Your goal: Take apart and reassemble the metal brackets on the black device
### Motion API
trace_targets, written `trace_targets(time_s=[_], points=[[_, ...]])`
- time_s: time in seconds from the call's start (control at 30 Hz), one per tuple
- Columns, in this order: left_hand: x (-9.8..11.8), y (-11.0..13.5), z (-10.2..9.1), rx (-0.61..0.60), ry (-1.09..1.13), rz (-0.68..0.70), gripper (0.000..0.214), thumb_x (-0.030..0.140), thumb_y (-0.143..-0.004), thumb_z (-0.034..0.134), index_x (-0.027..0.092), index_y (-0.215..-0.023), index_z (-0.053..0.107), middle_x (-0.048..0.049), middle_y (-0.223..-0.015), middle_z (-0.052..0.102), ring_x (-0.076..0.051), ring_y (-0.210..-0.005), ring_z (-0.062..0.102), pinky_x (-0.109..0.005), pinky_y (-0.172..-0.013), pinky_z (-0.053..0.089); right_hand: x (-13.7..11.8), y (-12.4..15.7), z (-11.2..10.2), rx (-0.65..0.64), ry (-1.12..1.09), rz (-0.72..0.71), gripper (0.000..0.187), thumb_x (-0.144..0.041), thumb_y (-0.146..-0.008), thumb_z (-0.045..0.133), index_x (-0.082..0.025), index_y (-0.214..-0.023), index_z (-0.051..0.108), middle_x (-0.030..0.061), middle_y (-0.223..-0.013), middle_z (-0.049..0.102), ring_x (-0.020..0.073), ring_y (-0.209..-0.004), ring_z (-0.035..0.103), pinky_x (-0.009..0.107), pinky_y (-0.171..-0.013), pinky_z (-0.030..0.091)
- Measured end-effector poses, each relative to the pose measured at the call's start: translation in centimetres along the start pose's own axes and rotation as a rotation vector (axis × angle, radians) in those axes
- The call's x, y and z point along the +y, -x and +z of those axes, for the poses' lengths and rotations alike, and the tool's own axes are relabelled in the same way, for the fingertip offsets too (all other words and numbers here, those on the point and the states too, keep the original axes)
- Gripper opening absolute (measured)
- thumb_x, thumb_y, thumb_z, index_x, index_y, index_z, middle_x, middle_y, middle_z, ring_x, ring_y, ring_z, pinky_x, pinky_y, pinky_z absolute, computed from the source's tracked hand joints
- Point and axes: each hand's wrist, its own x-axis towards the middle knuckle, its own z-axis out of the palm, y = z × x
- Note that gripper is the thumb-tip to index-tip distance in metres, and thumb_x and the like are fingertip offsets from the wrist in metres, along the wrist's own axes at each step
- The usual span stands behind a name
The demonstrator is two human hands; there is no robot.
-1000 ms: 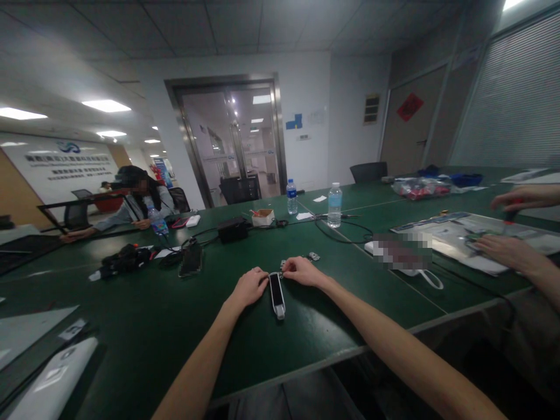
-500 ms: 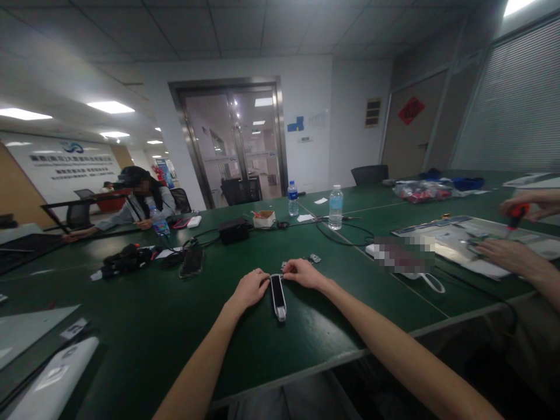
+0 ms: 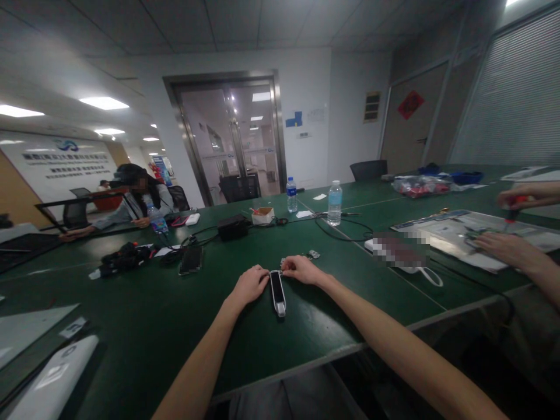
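A slim white device with a long black screen (image 3: 277,290), shaped like a scanning pen, lies on the green table in front of me. Its narrow pale tip points toward me. My left hand (image 3: 252,283) rests at the far left edge of the device, fingers curled with their tips against it. At the opposite edge, my right hand (image 3: 301,270) has thumb and fingertips drawn together on the device's far right corner. Just beyond the right hand sits a small grey metal-looking part (image 3: 314,254). Other small parts are mostly hidden behind the right fingers.
Two water bottles (image 3: 335,203) and a small open box (image 3: 263,216) stand farther back, amid black cables. On the right, a co-worker's hands (image 3: 503,251) work with a red-handled screwdriver (image 3: 511,216) over a white panel. Another person sits at far left. A white casing (image 3: 61,373) lies near left.
The camera view has shifted slightly. Both hands stay at the far end of the device, which keeps its place. The co-worker's screwdriver hand has moved a little.
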Motion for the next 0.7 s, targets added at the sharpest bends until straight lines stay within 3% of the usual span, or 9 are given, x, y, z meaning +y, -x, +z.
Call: trace_targets(time_s=[0.43, 0.7], points=[[0.1, -0.1, -0.1, -0.021, 0.015, -0.020, 0.031, 0.032, -0.093, 0.040, 0.018, -0.108, 0.064, -0.0086, -0.107, 0.061, -0.021, -0.096, 0.058, -0.031, -0.082, 0.048, -2.8, 0.7, -0.9, -0.084, 0.226, -0.032, 0.014, -0.016, -0.079, 0.063, -0.016, -0.092, 0.065, 0.0002, -0.073, 0.064, 0.0111, -0.064, 0.056, 0.020, -0.060, 0.038], [-0.1, -0.4, 0.1, -0.019, 0.015, -0.013, 0.029, 0.030, -0.091, 0.043, 0.018, -0.107, 0.063, -0.0088, -0.106, 0.062, -0.021, -0.096, 0.059, -0.032, -0.086, 0.047, -2.7, 0.7, -1.0, -0.091, 0.268, -0.039, 0.015, -0.017, -0.080, 0.061, -0.016, -0.094, 0.065, 0.0021, -0.077, 0.067, 0.0135, -0.069, 0.060, 0.021, -0.063, 0.039]])
